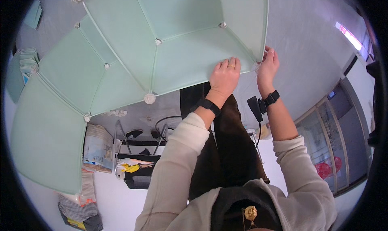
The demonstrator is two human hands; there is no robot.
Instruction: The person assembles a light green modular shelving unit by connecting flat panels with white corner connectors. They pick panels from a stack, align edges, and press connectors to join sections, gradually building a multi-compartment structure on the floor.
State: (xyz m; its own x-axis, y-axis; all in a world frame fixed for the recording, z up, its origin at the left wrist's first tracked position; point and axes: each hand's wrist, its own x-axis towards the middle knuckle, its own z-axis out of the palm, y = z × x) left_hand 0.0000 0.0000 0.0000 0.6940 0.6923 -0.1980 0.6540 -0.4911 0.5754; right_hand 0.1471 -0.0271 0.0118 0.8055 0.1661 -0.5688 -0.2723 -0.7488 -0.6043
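Observation:
A cube storage rack of pale green panels (202, 53) with white rims and connectors fills the upper left of the head view. My left hand (224, 78) grips the front edge of its lower panel, fingers bent over the top and the thumb hidden. At the compartment's front right corner, my right hand (268, 69) is closed around a white corner connector (258, 65), which the fingers partly cover. The upright side panel (246, 24) rises from that corner. Other white connectors (149, 98) join the panels further left.
Stacked green panels (28, 61) lie at the far left. Several loose white connectors (117, 113) are on the grey floor beside the rack. A folding chair (117, 150) with things on it stands at lower left, near a bag (98, 148). Glass-panelled doors (329, 138) are at right.

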